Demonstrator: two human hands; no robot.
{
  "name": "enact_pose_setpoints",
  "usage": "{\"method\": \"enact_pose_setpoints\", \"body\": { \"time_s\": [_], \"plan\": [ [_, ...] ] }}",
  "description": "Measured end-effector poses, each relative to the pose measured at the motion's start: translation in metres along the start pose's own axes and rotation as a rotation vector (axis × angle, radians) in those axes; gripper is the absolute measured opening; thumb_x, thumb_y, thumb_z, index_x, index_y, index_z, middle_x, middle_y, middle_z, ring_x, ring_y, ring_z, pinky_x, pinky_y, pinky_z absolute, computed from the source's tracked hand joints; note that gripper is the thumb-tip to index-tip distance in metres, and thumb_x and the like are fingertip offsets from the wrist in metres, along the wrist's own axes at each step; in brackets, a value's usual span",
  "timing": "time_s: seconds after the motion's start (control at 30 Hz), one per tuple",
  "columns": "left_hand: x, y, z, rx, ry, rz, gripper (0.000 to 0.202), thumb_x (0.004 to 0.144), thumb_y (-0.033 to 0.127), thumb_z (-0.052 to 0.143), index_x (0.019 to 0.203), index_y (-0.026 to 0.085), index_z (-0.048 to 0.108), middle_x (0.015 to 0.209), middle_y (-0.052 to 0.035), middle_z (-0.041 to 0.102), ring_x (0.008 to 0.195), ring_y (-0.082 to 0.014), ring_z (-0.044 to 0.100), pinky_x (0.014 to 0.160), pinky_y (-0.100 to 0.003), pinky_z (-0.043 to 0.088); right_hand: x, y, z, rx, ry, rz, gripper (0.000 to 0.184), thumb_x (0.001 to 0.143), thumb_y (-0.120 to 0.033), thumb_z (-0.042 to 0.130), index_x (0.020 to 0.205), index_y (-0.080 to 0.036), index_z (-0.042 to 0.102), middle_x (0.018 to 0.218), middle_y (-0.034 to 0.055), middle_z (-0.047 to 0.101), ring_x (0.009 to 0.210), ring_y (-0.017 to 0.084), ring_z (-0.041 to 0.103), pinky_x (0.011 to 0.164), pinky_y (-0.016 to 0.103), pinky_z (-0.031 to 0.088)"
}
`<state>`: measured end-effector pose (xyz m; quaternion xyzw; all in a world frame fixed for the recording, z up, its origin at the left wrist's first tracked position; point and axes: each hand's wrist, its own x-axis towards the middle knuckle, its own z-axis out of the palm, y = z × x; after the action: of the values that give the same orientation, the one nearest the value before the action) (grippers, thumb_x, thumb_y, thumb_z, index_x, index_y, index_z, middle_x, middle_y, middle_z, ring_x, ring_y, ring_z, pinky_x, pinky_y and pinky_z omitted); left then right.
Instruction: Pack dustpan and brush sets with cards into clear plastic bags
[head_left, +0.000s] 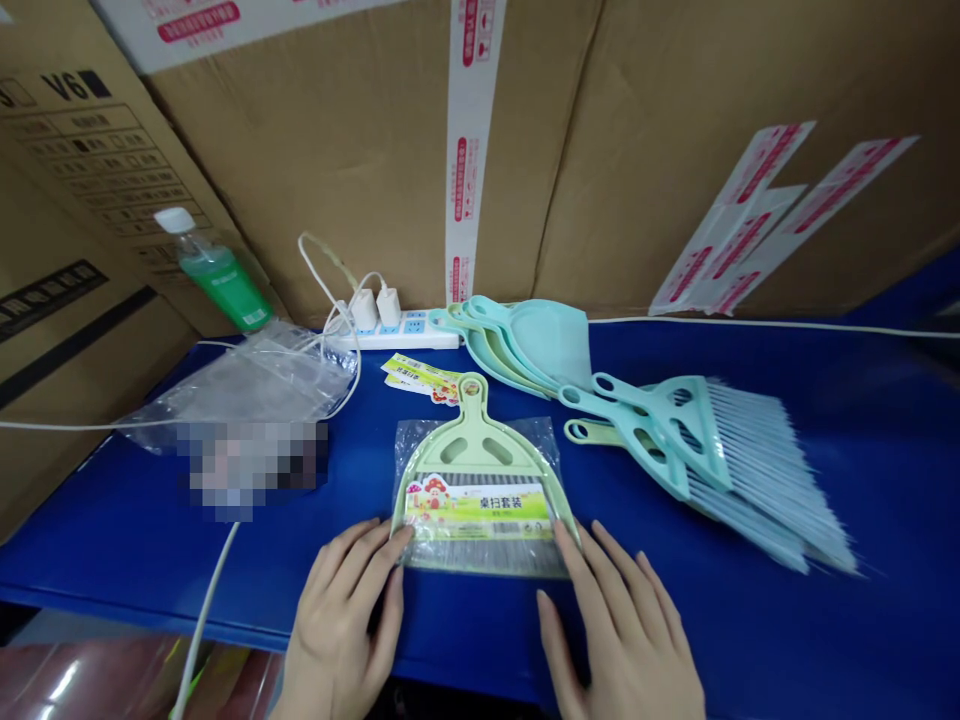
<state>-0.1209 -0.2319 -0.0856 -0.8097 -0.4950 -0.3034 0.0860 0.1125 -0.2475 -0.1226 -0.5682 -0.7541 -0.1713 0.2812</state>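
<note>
Touching it from both sides, the left hand (341,600) and the right hand (626,615) framed the bagged set (476,460), which lay flat on the blue table (885,480), between and just ahead of them. The left hand was loosely open, fingertips on the set's left edge, thumb apart; the right hand was spread wider, its index fingertip on the right edge. Neither was closed around anything. The set's handle (472,400) pointed away from the hands, and a printed card (510,505) crossed its bristles (487,553) under clear film (545,440). Loose cards (416,375) lay just beyond, toward the left hand's side. Ahead of the right hand lay overlapping brushes (701,430), with stacked dustpans (551,340) beyond them. Ahead of the left hand was crumpled plastic (270,375), with a green bottle (232,290) farther off. A power strip (435,338) holding white plugs (365,308) lay farther ahead of both hands.
</note>
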Motion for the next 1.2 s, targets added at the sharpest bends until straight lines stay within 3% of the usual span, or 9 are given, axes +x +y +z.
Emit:
{"method": "enact_pose_setpoints", "body": {
  "time_s": [0.27, 0.4, 0.5, 0.6, 0.73, 0.8, 0.87, 1.0, 1.2],
  "plan": [
    [-0.003, 0.002, -0.002, -0.048, 0.069, 0.063, 0.026, 0.088, 0.007, 0.048, 0.103, 0.018, 0.066, 0.089, -0.0045, 0.071, 0.086, -0.0171, 0.065, 0.076, -0.027, 0.054, -0.006, 0.005, -0.010, 0.210, -0.018, 0.071, 0.054, 0.094, -0.030, 0.044, 0.145, -0.015, 0.037, 0.126, 0.0128, 0.063, 0.117, 0.027, 0.058, 0.092, 0.043, 0.050],
    [-0.006, 0.003, -0.004, -0.076, 0.062, 0.106, 0.025, 0.088, 0.008, 0.049, 0.101, 0.019, 0.067, 0.086, -0.0036, 0.071, 0.086, -0.0171, 0.065, 0.076, -0.026, 0.055, -0.007, 0.002, -0.024, 0.527, -0.087, 0.314, 0.060, 0.094, -0.028, 0.047, 0.151, -0.023, 0.027, 0.142, 0.0134, 0.051, 0.119, 0.025, 0.059, 0.080, 0.034, 0.058],
    [-0.010, 0.009, -0.004, -0.110, 0.026, 0.152, 0.025, 0.088, 0.008, 0.050, 0.103, 0.018, 0.067, 0.087, -0.0051, 0.071, 0.089, -0.0180, 0.064, 0.078, -0.026, 0.056, -0.005, -0.001, -0.025, 0.821, -0.010, 0.511, 0.064, 0.097, -0.023, 0.040, 0.154, -0.026, 0.011, 0.154, 0.0177, 0.034, 0.120, 0.026, 0.058, 0.080, 0.035, 0.059],
    [-0.015, 0.020, -0.001, -0.135, -0.026, 0.212, 0.024, 0.087, 0.009, 0.053, 0.104, 0.017, 0.067, 0.088, -0.0070, 0.070, 0.092, -0.0192, 0.065, 0.077, -0.026, 0.057, -0.006, 0.000, -0.017, 1.027, 0.049, 0.566, 0.066, 0.098, -0.022, 0.038, 0.154, -0.029, 0.005, 0.152, 0.0179, 0.036, 0.123, 0.025, 0.056, 0.080, 0.035, 0.059],
    [-0.015, 0.037, 0.004, -0.207, 0.020, 0.272, 0.021, 0.087, 0.008, 0.051, 0.098, 0.016, 0.068, 0.076, -0.0055, 0.067, 0.078, -0.0162, 0.065, 0.070, -0.023, 0.058, -0.014, -0.002, -0.014, 1.271, -0.070, 0.566, 0.060, 0.097, -0.030, 0.044, 0.152, -0.032, 0.022, 0.149, 0.0127, 0.043, 0.127, 0.025, 0.052, 0.085, 0.038, 0.057],
    [-0.013, 0.043, 0.006, -0.232, 0.040, 0.278, 0.021, 0.088, 0.008, 0.049, 0.093, 0.016, 0.068, 0.073, -0.0047, 0.066, 0.075, -0.0151, 0.065, 0.068, -0.022, 0.058, -0.014, -0.008, -0.020, 1.437, -0.162, 0.674, 0.054, 0.095, -0.035, 0.048, 0.148, -0.034, 0.035, 0.151, 0.0094, 0.042, 0.129, 0.027, 0.050, 0.090, 0.040, 0.055],
    [-0.011, 0.047, 0.007, -0.239, 0.032, 0.290, 0.022, 0.087, 0.007, 0.048, 0.093, 0.015, 0.068, 0.074, -0.0046, 0.067, 0.076, -0.0152, 0.066, 0.069, -0.023, 0.059, -0.011, -0.017, -0.028, 1.563, -0.154, 0.857, 0.055, 0.094, -0.037, 0.050, 0.147, -0.036, 0.037, 0.153, 0.0069, 0.038, 0.131, 0.027, 0.047, 0.098, 0.041, 0.050],
    [-0.009, 0.054, 0.013, -0.265, -0.017, 0.342, 0.027, 0.087, 0.006, 0.046, 0.101, 0.015, 0.067, 0.084, -0.0054, 0.071, 0.087, -0.0157, 0.067, 0.079, -0.024, 0.059, -0.004, -0.025, -0.037, 1.551, -0.037, 0.961, 0.061, 0.092, -0.036, 0.055, 0.148, -0.039, 0.033, 0.157, 0.0009, 0.030, 0.139, 0.024, 0.036, 0.106, 0.039, 0.042],
    [-0.012, 0.049, 0.019, -0.191, -0.045, 0.474, 0.034, 0.090, 0.009, 0.044, 0.116, 0.019, 0.063, 0.106, -0.0034, 0.072, 0.106, -0.0161, 0.064, 0.096, -0.032, 0.055, -0.016, 0.009, -0.037, 1.283, 0.045, 0.934, 0.076, 0.087, -0.039, 0.060, 0.152, -0.037, 0.021, 0.154, 0.0025, 0.036, 0.135, 0.028, 0.040, 0.102, 0.044, 0.046]
  ]
}}
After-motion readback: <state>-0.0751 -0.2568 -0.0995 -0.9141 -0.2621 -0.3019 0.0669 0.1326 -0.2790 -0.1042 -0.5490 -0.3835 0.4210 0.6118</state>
